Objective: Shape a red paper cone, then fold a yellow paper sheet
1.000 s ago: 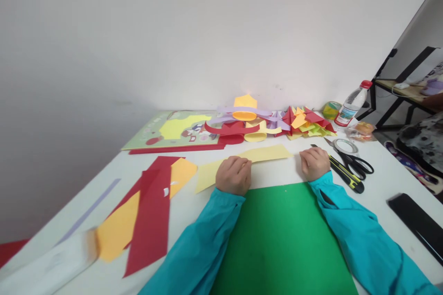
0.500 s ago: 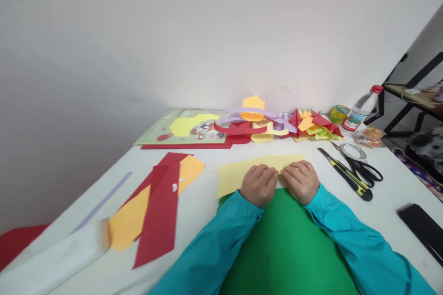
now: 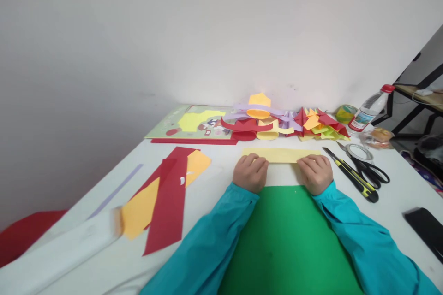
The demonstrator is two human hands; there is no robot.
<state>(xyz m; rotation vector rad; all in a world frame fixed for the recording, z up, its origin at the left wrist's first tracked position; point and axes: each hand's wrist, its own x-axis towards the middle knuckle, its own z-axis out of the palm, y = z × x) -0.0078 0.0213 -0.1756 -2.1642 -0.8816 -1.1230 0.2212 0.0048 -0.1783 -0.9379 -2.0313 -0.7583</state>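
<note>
A narrow folded strip of pale yellow paper (image 3: 281,155) lies across the white table (image 3: 214,184), just beyond a green sheet (image 3: 287,239). My left hand (image 3: 249,173) presses on the strip's left end with curled fingers. My right hand (image 3: 315,173) presses on its right end the same way. Both arms wear teal sleeves that cross the green sheet.
Red and orange paper pieces (image 3: 162,193) lie to the left. Folded paper shapes (image 3: 277,122) and a picture sheet (image 3: 194,122) line the back wall. A yellow-black knife (image 3: 353,175), scissors (image 3: 372,170), tape roll (image 3: 356,151), a bottle (image 3: 370,108) and a black phone (image 3: 425,228) sit to the right.
The yellow paper went from a wide sheet to a narrow folded strip. My hands came together at its middle, then slid apart to its two ends.
</note>
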